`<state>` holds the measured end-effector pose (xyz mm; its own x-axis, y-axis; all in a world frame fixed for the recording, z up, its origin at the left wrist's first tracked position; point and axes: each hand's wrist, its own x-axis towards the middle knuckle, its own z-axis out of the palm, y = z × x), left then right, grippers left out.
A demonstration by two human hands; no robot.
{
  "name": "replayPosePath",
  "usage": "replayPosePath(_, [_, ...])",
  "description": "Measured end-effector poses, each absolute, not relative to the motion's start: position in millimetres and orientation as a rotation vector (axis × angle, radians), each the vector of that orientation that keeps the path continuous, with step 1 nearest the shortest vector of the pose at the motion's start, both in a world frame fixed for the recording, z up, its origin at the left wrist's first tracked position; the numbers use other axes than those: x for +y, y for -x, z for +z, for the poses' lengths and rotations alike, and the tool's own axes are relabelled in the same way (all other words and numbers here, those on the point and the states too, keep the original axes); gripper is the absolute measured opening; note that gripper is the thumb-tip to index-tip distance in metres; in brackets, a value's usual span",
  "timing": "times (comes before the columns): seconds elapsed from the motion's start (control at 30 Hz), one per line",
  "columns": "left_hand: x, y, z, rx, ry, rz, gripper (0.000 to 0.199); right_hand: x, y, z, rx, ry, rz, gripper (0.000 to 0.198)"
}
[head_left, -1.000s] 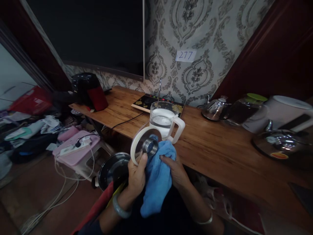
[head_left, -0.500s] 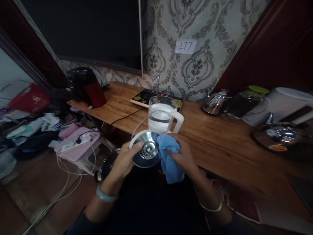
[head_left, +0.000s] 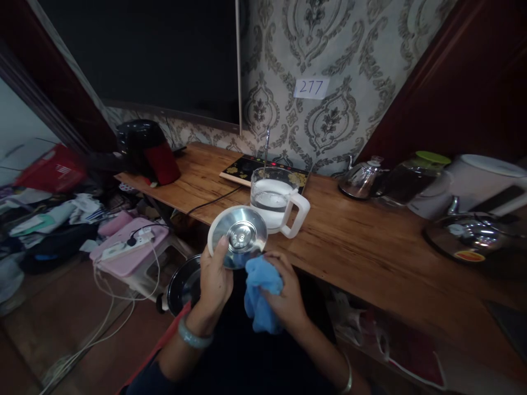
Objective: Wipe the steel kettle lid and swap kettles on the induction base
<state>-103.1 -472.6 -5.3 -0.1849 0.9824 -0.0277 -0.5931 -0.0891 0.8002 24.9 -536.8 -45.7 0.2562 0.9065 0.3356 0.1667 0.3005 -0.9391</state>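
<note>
A round white-rimmed lid (head_left: 254, 224) with a shiny steel face is tilted up in front of me. My left hand (head_left: 216, 277) grips its left side, thumb lying across the steel. Bunched in my right hand (head_left: 286, 288) is a blue cloth (head_left: 262, 307), just below the lid's lower right edge; whether they touch I cannot tell. Behind the lid, on the wooden table, stands a glass jug (head_left: 274, 197) with a white handle and clear water inside. A black pan (head_left: 181, 282) shows below, partly hidden by my left arm.
An induction cooktop (head_left: 239, 169) lies behind the jug, with a thin metal spout above it. Kettles, including a steel one (head_left: 473, 233), and a green-lidded jug (head_left: 411, 175) stand on the right. On the left are a black-and-red appliance (head_left: 150, 153) and a pink stool (head_left: 132, 247) carrying a power strip.
My right hand and the cloth have moved down and left, off the lid's face. The lid has shifted left and up, tilting more towards me, and more of its steel shows.
</note>
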Motion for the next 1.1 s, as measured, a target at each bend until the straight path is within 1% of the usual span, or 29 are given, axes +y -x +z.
replayPosePath(0.13, [-477, 99, -8, 0.748, -0.637, 1.598, 0.043, -527, -40, -35, -0.789, 1.156, 0.976, 0.038])
replayPosePath(0.23, [-484, 94, -10, 0.731, -0.662, 1.547, 0.044, -521, -43, -30, -0.645, 1.094, 1.168, 0.04])
replayPosePath(0.3, [-488, 95, -9, 0.733, -0.726, 1.459, 0.043, -519, -46, -30, -0.598, 1.066, 1.206, 0.04])
replayPosePath(0.43, [-482, 112, -1, 0.704, -0.879, 1.22, 0.042, -516, -61, -26, -0.672, 1.123, 1.097, 0.036])
replayPosePath(0.57, [-468, 127, 5, 0.73, -0.908, 0.975, 0.042, -512, -79, -16, -0.936, 1.173, 0.918, 0.047])
replayPosePath(0.63, [-465, 127, 5, 0.777, -0.881, 0.917, 0.043, -510, -82, -13, -1.054, 1.199, 0.841, 0.041])
replayPosePath(0.73, [-468, 118, 1, 0.83, -0.842, 0.955, 0.041, -510, -80, -14, -1.196, 1.276, 0.644, 0.027])
replayPosePath(0.83, [-473, 110, -1, 0.859, -0.812, 1.056, 0.04, -516, -70, -22, -1.275, 1.35, 0.475, 0.03])
replayPosePath(0.93, [-475, 106, -3, 0.9, -0.746, 1.179, 0.039, -525, -56, -32, -1.318, 1.37, 0.471, 0.034])
replayPosePath(1.1, [-473, 101, -9, 0.914, -0.68, 1.404, 0.039, -540, -34, -37, -1.428, 1.348, 0.571, 0.044])
